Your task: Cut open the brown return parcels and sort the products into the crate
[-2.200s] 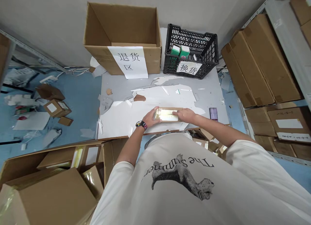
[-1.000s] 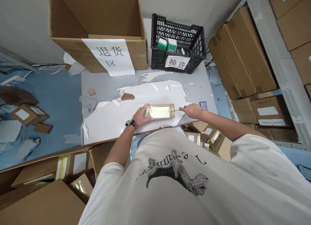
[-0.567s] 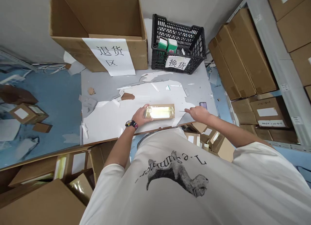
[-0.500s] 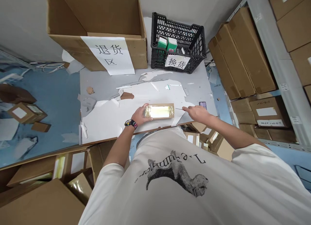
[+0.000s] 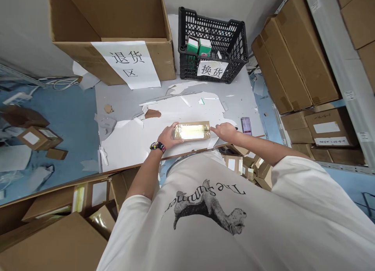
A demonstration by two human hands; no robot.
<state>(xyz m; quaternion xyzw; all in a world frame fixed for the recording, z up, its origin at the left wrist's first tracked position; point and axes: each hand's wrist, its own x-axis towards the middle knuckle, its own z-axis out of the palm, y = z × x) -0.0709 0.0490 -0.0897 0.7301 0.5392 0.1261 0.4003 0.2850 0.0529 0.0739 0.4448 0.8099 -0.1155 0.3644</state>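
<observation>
A small taped cardboard box [image 5: 191, 131] with a shiny label area lies on the white worktable [image 5: 123, 146]. My left hand [image 5: 170, 136] is closed round its left end, fingers on the far side and thumb on the near side. My right hand [image 5: 225, 132] is closed at the box's right end, round a thin-shafted tool. The tool's dark handle end [image 5: 236, 128] pokes out behind the fist; its tip meets the box's right end, and whether it has gone in I cannot tell. A phone [image 5: 246, 125] lies just right of this hand.
Behind stand a large open carton [image 5: 117, 64] with a paper sign and a black plastic crate [image 5: 212, 48] holding small green-and-white boxes [image 5: 204, 48]. Paper scraps litter the tabletop. Shelved cartons [image 5: 295, 64] rise at right; more boxes [image 5: 55, 239] lie below the front edge.
My right hand has moved left with the tool, closing the gap to the box's right end. The left hand keeps its hold on the box. The camera view has shifted slightly.
</observation>
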